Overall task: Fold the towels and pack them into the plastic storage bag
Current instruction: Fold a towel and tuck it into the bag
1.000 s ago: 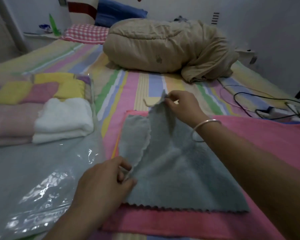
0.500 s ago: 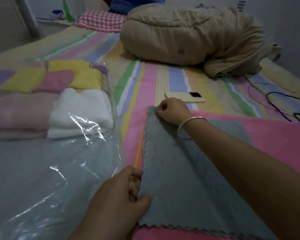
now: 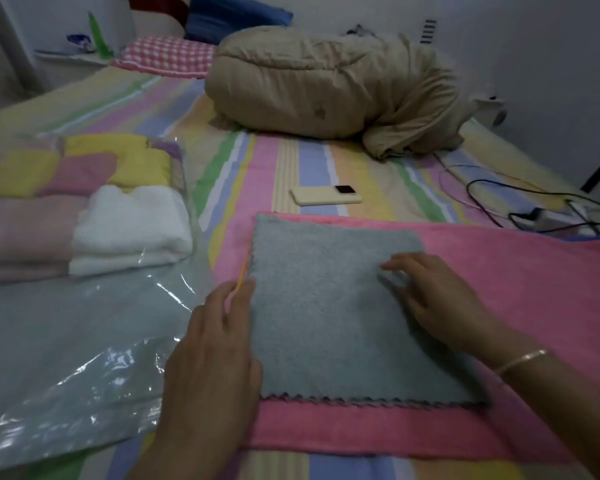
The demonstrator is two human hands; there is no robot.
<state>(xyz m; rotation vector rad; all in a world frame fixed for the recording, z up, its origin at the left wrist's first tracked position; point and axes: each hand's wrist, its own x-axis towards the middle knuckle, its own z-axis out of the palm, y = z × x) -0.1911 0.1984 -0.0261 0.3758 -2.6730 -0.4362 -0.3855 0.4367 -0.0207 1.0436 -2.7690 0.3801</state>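
A small grey towel (image 3: 329, 306) lies flat on a big pink towel (image 3: 520, 285) on the bed (image 3: 284, 168). It looks folded over once, with two zigzag edges stacked at the near side. The left hand (image 3: 215, 348) lies along its left edge, fingers straight, holding nothing. The right hand (image 3: 437, 296) rests near the right edge with fingers spread and loose; the fingertips touch the cloth, but I cannot tell if they pinch it.

So the step in hand seems to be folding the grey towel, about halfway through. The next move likely calls for taking one side and laying it over the other, edges lined up, then patting it flat.

The plastic bag (image 3: 84, 341) lies just left of the towels. Folded towels sit inside it already: a white one (image 3: 132, 226), with pink and yellow ones beside it. There is bare room in the near part of the bag. A phone (image 3: 326, 195) lies on the bed farther back.
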